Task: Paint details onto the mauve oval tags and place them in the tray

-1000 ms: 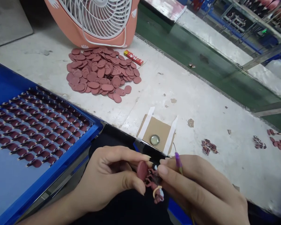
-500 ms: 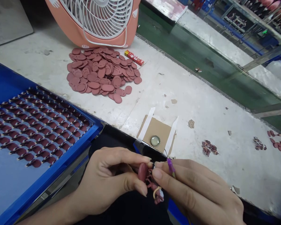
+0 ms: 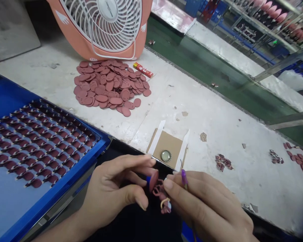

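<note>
My left hand pinches a small maroon moulded figure with an oval disc at its top, and a pinkish lower part with a yellow loop hangs below it. My right hand grips a thin tool with a purple handle between its fingers, with the tip hidden close to the figure. Both hands are right next to each other over a dark lap. Just beyond them lies a cardboard pad with white tape strips, with a metal bottle cap on it.
A blue tray with rows of maroon pieces stands at left. On the white worktop lie a pile of maroon oval discs, a red packet, and small scrap heaps. A pink fan stands behind. Green flooring lies beyond the worktop edge.
The view has tilted, so the worktop items sit lower in the frame. My left hand has turned the disc more edge-on, and the purple tool stays close to the figure.
</note>
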A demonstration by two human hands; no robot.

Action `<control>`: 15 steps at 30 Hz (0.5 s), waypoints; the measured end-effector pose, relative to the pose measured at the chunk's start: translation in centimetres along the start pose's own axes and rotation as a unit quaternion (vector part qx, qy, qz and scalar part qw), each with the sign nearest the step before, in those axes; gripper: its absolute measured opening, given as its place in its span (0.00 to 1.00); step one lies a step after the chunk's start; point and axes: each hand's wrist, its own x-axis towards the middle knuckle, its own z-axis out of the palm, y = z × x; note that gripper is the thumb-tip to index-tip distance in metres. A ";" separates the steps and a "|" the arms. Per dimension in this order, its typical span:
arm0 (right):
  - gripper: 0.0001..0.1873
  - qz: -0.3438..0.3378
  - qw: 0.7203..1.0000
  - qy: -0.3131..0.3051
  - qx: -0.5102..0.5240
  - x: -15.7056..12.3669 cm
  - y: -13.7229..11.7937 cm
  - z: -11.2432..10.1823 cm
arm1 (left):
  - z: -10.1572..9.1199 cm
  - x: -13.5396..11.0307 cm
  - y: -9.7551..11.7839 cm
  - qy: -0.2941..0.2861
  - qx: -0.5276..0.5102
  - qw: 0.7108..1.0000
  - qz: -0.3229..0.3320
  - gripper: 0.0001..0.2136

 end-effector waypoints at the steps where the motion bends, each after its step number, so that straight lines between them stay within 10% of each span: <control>1: 0.09 0.000 1.000 0.006 -0.015 0.1 0.0 0.3 | 0.0 0.0 -0.3 0.027 0.010 0.999 0.031 0.20; 15: 0.20 -0.179 0.979 -0.031 -0.096 1.1 1.5 4.8 | -0.2 -0.5 -2.6 0.146 -0.088 0.980 0.105 0.09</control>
